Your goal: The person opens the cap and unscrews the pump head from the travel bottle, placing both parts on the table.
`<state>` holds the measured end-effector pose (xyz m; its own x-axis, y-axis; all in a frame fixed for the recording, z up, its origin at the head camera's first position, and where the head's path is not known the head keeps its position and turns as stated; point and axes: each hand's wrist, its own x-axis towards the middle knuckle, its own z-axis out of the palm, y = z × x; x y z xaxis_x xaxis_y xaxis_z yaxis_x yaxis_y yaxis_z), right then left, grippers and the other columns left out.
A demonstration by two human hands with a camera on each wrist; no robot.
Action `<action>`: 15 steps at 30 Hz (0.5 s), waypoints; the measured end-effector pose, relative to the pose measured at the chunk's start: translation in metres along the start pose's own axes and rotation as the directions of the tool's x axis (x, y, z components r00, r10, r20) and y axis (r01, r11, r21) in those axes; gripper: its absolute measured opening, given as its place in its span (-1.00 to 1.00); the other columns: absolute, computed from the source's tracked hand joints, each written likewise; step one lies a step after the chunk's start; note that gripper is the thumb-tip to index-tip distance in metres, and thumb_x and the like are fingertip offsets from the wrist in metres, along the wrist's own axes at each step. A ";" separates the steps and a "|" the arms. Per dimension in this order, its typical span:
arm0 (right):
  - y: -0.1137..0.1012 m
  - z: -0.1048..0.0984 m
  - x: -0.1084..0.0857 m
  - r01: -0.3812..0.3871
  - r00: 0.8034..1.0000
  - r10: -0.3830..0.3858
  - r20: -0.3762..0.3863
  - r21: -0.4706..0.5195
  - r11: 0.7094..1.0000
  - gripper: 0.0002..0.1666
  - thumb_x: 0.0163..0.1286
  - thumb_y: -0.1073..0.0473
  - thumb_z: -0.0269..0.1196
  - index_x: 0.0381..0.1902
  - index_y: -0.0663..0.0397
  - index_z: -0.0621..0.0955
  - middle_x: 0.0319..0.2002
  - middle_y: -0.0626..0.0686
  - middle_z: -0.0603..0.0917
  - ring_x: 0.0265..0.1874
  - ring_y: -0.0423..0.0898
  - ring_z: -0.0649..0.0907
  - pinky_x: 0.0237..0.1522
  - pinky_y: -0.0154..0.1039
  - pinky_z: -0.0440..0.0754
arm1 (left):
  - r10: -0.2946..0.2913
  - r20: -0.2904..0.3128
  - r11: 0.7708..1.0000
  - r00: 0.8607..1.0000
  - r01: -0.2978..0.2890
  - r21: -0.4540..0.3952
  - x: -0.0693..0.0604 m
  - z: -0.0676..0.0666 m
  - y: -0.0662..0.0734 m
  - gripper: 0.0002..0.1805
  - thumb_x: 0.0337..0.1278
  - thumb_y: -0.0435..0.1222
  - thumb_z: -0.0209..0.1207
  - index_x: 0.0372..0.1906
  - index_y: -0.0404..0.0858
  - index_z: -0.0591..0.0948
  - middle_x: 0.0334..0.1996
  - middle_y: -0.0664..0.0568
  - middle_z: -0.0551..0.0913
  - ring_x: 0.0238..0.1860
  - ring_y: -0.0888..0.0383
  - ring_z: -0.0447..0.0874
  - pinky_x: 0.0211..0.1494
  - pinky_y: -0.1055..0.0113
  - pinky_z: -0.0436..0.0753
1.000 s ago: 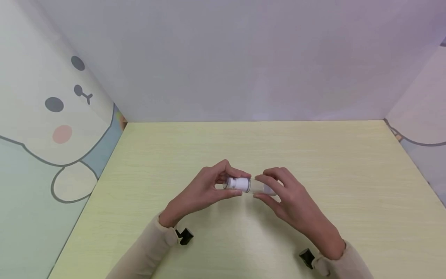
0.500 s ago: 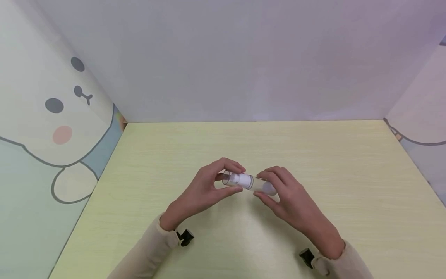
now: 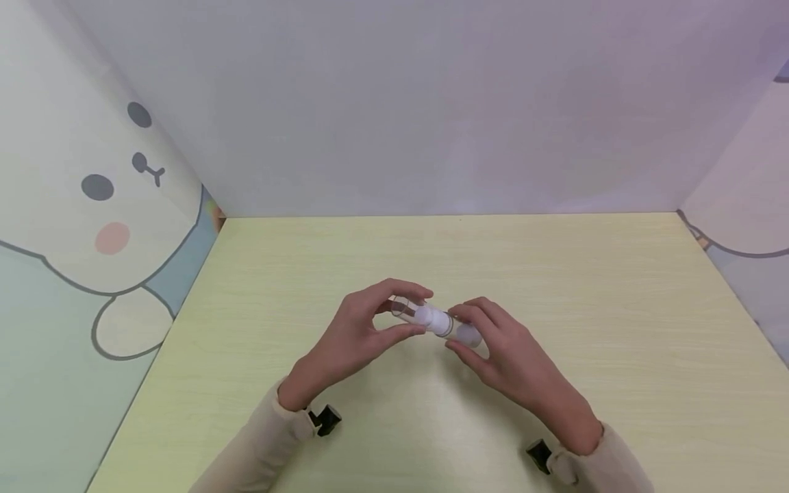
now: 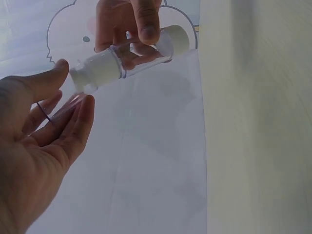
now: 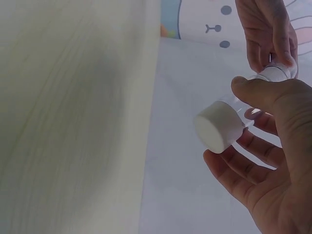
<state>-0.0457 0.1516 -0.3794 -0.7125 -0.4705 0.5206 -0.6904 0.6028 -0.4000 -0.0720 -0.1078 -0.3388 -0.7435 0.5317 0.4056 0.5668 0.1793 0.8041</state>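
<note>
Between my two hands, above the table (image 3: 370, 253), lies a small clear bottle (image 4: 141, 56), tilted in the head view. It has a white collar with a nozzle (image 3: 423, 315) at its left end and a white base (image 5: 217, 126) at its right. My left hand (image 3: 360, 325) holds a clear cap (image 3: 402, 307) between thumb and fingers. The cap is drawn out past the nozzle; whether it still overlaps the nozzle tip, I cannot tell. With thumb and fingertips, my right hand (image 3: 511, 352) grips the bottle's body near the white base.
Behind the table's far edge rises a plain pale wall (image 3: 444, 109). A side panel (image 3: 55, 329) with a cartoon animal stands at the left, and another patterned panel (image 3: 746, 185) at the right. Small black devices hang at both wrists.
The clear cap has slid left along the white collar and nozzle, away from the bottle's body. The bottle has tilted, its right end now nearer me. Both hands have shifted only slightly.
</note>
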 end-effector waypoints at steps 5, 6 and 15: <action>0.003 0.004 -0.002 -0.026 1.000 0.026 0.016 0.010 1.000 -0.33 0.03 0.28 0.65 0.09 0.05 0.59 -0.02 -0.10 0.64 -0.16 -0.18 0.66 -0.16 -0.19 0.74 | 0.022 -0.010 1.000 1.000 -0.023 -0.011 -0.001 -0.009 -0.002 -0.43 0.17 -0.37 0.45 0.31 -0.14 0.62 0.16 0.08 0.71 0.07 0.09 0.74 0.14 0.27 0.76; 0.004 0.004 -0.002 -0.038 0.999 0.038 0.025 0.016 0.999 -0.34 0.04 0.27 0.65 0.09 0.04 0.59 -0.02 -0.12 0.64 -0.15 -0.18 0.66 -0.15 -0.19 0.74 | 0.027 -0.011 1.000 1.000 -0.027 -0.013 -0.001 -0.011 -0.003 -0.41 0.17 -0.38 0.45 0.33 -0.14 0.62 0.16 0.08 0.71 0.07 0.09 0.74 0.13 0.28 0.76; 0.005 0.005 -0.006 -0.122 0.990 0.118 0.073 0.053 0.991 -0.44 0.18 0.21 0.58 0.08 -0.06 0.57 -0.02 -0.21 0.61 -0.10 -0.28 0.63 -0.09 -0.22 0.72 | 0.010 -0.019 0.998 1.000 -0.009 0.055 -0.006 -0.026 -0.017 -0.43 0.18 -0.37 0.45 0.32 -0.11 0.64 0.15 0.08 0.72 0.07 0.17 0.71 0.10 0.26 0.77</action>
<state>-0.0453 0.1541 -0.3888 -0.7964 -0.4415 0.4133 -0.6037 0.6208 -0.5001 -0.0863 -0.1349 -0.3432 -0.7444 0.5177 0.4218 0.5922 0.2200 0.7752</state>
